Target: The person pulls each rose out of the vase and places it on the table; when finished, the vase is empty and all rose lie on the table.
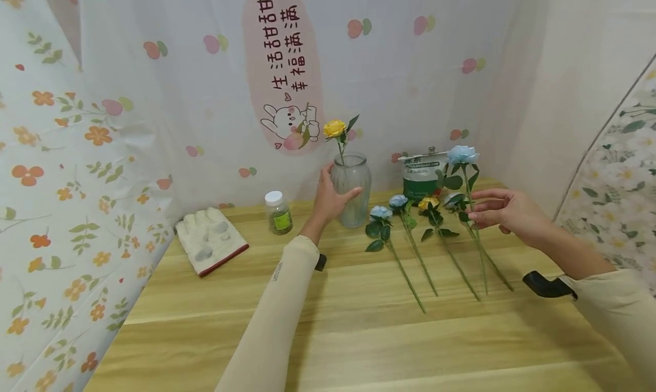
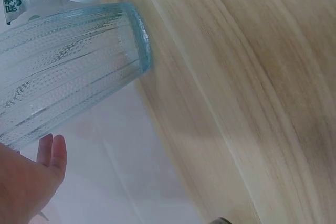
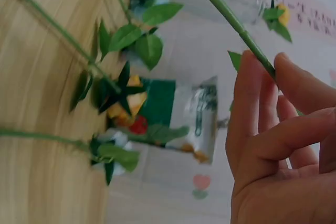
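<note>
A clear ribbed glass vase [image 1: 351, 195] stands at the back of the table with one yellow rose [image 1: 335, 129] in it. My left hand [image 1: 330, 197] holds the vase from its left side, thumb across the front and fingertips behind the glass. On the right, my right hand [image 1: 507, 212] pinches the green stem [image 3: 231, 17] of a blue rose [image 1: 463, 155] between thumb and fingers, its bloom upright. Left of that hand lie a blue rose [image 1: 381, 212], another blue rose [image 1: 398, 201] and a yellow rose [image 1: 428, 202]; one more pale blue rose [image 1: 453, 199] lies behind the held stem.
A green and white bag [image 1: 421, 178] stands against the back curtain behind the roses. Left of the vase are a small white-capped jar [image 1: 279, 214] and a folded white work glove [image 1: 210, 239] with a red hem. Patterned curtains surround the wooden table [image 1: 379, 346].
</note>
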Tool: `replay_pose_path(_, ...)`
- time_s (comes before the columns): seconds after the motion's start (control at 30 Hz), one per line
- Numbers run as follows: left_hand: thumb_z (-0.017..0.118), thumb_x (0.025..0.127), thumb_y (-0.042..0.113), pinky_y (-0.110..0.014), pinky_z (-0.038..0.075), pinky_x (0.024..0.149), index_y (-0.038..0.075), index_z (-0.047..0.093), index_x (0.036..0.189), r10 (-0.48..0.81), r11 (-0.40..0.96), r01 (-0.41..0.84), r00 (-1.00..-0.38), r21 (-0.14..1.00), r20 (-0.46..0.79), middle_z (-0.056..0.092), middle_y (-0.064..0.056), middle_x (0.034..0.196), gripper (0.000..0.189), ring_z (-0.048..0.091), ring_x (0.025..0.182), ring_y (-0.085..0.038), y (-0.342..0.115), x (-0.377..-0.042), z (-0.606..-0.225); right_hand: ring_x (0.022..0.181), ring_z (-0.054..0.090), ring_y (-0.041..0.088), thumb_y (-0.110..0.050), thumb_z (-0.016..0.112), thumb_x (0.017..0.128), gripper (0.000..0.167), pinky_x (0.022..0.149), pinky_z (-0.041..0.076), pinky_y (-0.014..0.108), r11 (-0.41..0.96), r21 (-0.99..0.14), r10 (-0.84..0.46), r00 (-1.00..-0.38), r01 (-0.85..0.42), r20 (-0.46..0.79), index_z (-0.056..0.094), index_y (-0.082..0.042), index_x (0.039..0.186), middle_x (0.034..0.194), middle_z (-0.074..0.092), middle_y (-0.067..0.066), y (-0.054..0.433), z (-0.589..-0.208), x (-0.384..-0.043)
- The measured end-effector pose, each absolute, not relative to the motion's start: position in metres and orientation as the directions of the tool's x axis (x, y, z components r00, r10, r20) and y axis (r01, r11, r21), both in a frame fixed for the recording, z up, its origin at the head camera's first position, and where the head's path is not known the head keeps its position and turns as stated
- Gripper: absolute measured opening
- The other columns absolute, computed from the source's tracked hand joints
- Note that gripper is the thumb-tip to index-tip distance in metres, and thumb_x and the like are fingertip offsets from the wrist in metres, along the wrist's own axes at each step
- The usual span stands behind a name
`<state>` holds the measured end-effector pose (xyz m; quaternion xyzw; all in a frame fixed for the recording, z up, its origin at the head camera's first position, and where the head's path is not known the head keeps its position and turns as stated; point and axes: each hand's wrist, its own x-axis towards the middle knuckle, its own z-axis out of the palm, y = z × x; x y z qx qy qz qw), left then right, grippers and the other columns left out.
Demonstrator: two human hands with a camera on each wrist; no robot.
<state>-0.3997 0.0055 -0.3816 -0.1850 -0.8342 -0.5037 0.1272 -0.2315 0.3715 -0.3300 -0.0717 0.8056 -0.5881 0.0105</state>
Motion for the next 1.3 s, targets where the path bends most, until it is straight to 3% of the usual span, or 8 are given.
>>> replay_pose_path(0.27, 0.078, 0.082, 0.048, -0.047, 0.030, 0.115, 0.015, 0.017, 0.155, 0.187, 0.436, 0.431, -0.902, 0.790, 0.389, 0.026, -0.010, 0.159, 0.101, 0.028, 0.146, -0.028, 0.006, -0.402, -0.381, 0.081, 0.074, 0.019, 0.002, 0.061, 0.095, 0.041, 0.047, 0.012, 0.042, 0.240, -0.971, -0.143, -0.990, -0.018, -0.017, 0.065, -0.033, 0.116, 0.097, 0.075, -0.006, 0.419, -0.349, -0.237)
replay_pose_path(0.57, 0.079, 0.083, 0.043, -0.049, 0.031, 0.114, 0.014, 0.018, 0.155, 0.191, 0.431, 0.445, -0.895, 0.785, 0.403, 0.027, -0.012, 0.159, 0.099, 0.029, 0.145, -0.030, 0.006, -0.402, -0.382, 0.085, 0.074, 0.021, 0.010, 0.054, 0.097, 0.044, 0.042, 0.027, 0.023, 0.052, -0.995, -0.239, -0.967, 0.083, -0.093, 0.071, -0.028, 0.113, 0.104, 0.075, 0.003, 0.460, -0.367, -0.247)
replay_pose_path(0.9, 0.080, 0.084, 0.040, -0.048, 0.029, 0.115, 0.014, 0.018, 0.155, 0.190, 0.418, 0.443, -0.896, 0.793, 0.400, 0.025, -0.011, 0.159, 0.098, 0.027, 0.146, -0.029, 0.006, -0.402, -0.382, 0.091, 0.073, 0.020, 0.006, 0.055, 0.097, 0.044, 0.044, 0.038, 0.018, 0.132, -0.971, -0.226, -0.948, 0.198, -0.224, 0.069, -0.035, 0.106, 0.105, 0.074, -0.002, 0.484, -0.380, -0.260)
replay_pose_path(1.03, 0.080, 0.083, 0.042, -0.048, 0.030, 0.115, 0.015, 0.018, 0.155, 0.184, 0.428, 0.439, -0.898, 0.790, 0.399, 0.026, -0.010, 0.159, 0.099, 0.028, 0.146, -0.028, 0.006, -0.402, -0.383, 0.094, 0.073, 0.020, 0.011, 0.050, 0.097, 0.047, 0.062, 0.056, 0.022, 0.050, -0.973, -0.264, -0.936, 0.227, -0.232, 0.070, -0.030, 0.107, 0.106, 0.074, 0.001, 0.494, -0.386, -0.265)
replay_pose_path(1.13, 0.080, 0.083, 0.042, -0.048, 0.030, 0.115, 0.015, 0.018, 0.155, 0.180, 0.430, 0.438, -0.899, 0.790, 0.400, 0.025, -0.010, 0.159, 0.098, 0.027, 0.146, -0.028, 0.005, -0.401, -0.383, 0.096, 0.072, 0.019, 0.015, 0.047, 0.097, 0.048, 0.080, 0.058, 0.032, -0.014, -0.969, -0.267, -0.935, 0.245, -0.233, 0.070, -0.026, 0.106, 0.106, 0.073, 0.003, 0.500, -0.390, -0.268)
replay_pose_path(1.23, 0.079, 0.083, 0.044, -0.047, 0.029, 0.115, 0.015, 0.017, 0.155, 0.184, 0.436, 0.437, -0.899, 0.787, 0.397, 0.025, -0.010, 0.160, 0.099, 0.027, 0.146, -0.028, 0.005, -0.401, -0.383, 0.097, 0.071, 0.017, 0.016, 0.048, 0.096, 0.048, 0.084, 0.057, 0.035, -0.013, -0.966, -0.241, -0.939, 0.257, -0.246, 0.071, -0.026, 0.104, 0.105, 0.073, 0.004, 0.504, -0.393, -0.269)
replay_pose_path(1.3, 0.079, 0.083, 0.044, -0.047, 0.029, 0.115, 0.015, 0.017, 0.155, 0.186, 0.437, 0.436, -0.899, 0.786, 0.395, 0.025, -0.010, 0.160, 0.099, 0.027, 0.146, -0.028, 0.005, -0.401, -0.382, 0.097, 0.071, 0.017, 0.014, 0.051, 0.096, 0.048, 0.080, 0.058, 0.032, 0.044, -0.966, -0.215, -0.941, 0.256, -0.260, 0.070, -0.029, 0.103, 0.104, 0.073, 0.002, 0.507, -0.395, -0.270)
